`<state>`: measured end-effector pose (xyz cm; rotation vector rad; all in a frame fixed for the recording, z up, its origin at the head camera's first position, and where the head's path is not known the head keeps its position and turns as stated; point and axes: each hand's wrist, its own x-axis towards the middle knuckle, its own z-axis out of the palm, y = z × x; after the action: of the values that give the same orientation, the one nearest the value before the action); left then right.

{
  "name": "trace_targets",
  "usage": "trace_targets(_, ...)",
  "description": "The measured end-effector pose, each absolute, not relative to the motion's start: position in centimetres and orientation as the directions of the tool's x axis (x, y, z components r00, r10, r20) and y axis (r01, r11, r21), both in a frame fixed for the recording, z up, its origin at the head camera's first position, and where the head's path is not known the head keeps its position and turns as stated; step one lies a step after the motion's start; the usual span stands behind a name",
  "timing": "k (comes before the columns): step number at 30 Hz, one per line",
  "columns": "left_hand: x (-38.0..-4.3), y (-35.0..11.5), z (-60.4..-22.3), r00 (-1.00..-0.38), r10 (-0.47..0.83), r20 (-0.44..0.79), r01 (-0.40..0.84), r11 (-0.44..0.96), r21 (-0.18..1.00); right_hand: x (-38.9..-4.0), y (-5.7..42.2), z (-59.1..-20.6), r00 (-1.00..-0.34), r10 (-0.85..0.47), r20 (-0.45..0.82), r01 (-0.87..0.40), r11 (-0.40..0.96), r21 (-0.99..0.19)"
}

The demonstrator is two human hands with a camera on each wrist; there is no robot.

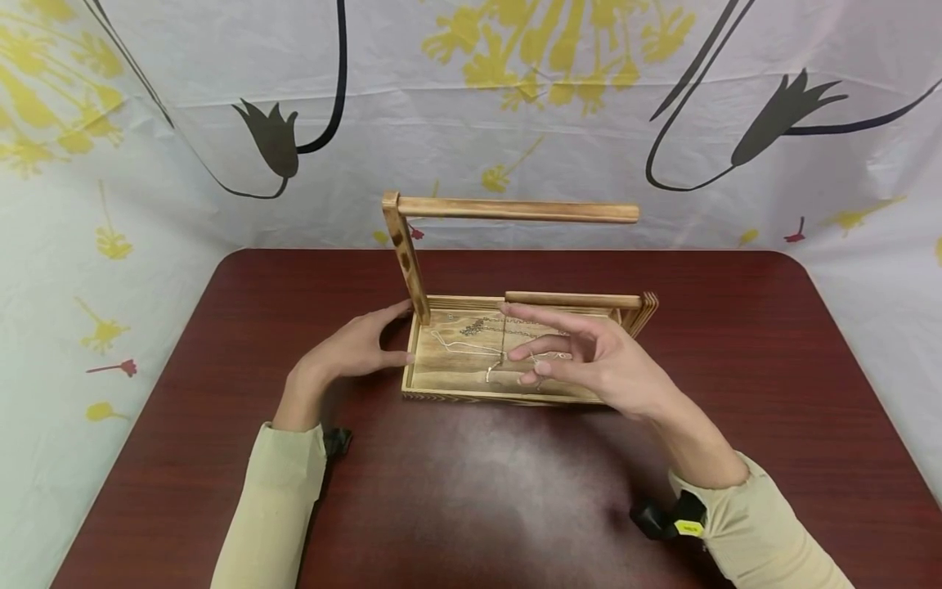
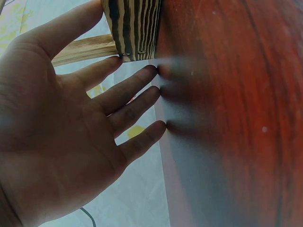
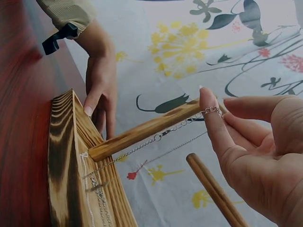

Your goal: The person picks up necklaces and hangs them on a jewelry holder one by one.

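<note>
A wooden jewelry stand (image 1: 449, 380) has a shallow tray base, a tall left post and an upper bar (image 1: 515, 209). My left hand (image 1: 356, 343) rests at the stand's left end, fingers extended, with the thumb and index fingertip at its wall. Over the tray, my right hand (image 1: 596, 360) pinches a thin silver chain (image 3: 158, 137). The chain loops at a fingertip, shows a small clasp, and slants down to the tray. Below lie a dark linked chain (image 1: 474, 327) and a pale thin chain (image 1: 464, 348).
A lower wooden bar (image 1: 574, 299) crosses the right rear of the stand, joined to a short post (image 1: 644, 311). The stand sits on a reddish-brown table (image 1: 773, 368) with rounded far corners. A white patterned sheet (image 1: 589, 155) hangs behind.
</note>
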<state>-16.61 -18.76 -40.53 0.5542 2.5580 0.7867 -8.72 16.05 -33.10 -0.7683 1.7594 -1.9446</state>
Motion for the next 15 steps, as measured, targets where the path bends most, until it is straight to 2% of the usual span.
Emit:
trace_targets(9,-16.6,-18.8,-40.6,-0.84,0.479,-0.255,0.254,0.762,0.595,-8.6,16.5,-32.5,-0.754,-0.626,0.198,-0.116,-0.17,-0.979)
trace_targets(15,-16.7,-18.8,-40.6,-0.841,0.479,-0.253,0.253,0.76,0.598,-8.5,16.8,-31.8,-0.775,-0.602,0.192,-0.108,-0.173,-0.979)
